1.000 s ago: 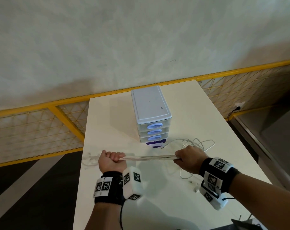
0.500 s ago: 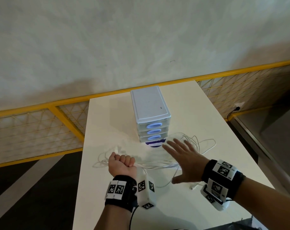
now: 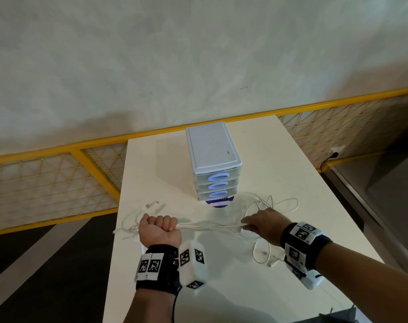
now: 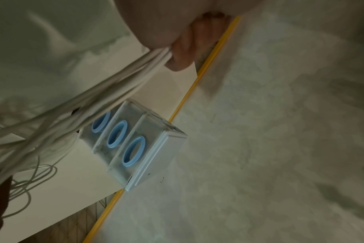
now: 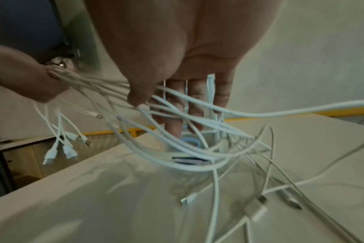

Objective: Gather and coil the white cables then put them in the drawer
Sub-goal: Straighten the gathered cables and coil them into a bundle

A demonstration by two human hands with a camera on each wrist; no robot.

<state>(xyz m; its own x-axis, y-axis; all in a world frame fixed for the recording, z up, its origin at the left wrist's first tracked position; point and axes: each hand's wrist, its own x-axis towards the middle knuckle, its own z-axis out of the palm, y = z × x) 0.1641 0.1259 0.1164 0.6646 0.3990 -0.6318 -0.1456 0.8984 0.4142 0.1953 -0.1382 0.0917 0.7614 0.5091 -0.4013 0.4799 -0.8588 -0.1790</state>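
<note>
Past the table's (image 3: 151, 264) left edge runs a yellow mesh railing (image 3: 58, 183). Just inside that edge, the plug ends (image 3: 151, 204) of the white cables (image 3: 210, 227) spill out behind my left hand (image 3: 159, 231), some lying on the tabletop, others dangling free in the right wrist view. My left hand is curled into a fist, clamped tight round the bundled cables, and holds them just above the table. From the fist the strands run rightward in a loose, nearly straight bunch to my right hand (image 3: 264, 226). That hand lies palm down over them with the fingers (image 5: 194, 105) fairly straight and spread, the cables passing under them and across the thumb; I cannot tell whether it truly pinches any strand. Behind the stretch of cable between my hands stands the small drawer unit (image 3: 213, 164), three clear drawers with blue oval handles, all pushed in. To the right of the unit and beyond my right hand, the rest of the cables lie in tangled loops, with several connectors resting on the table near my right wrist.
</note>
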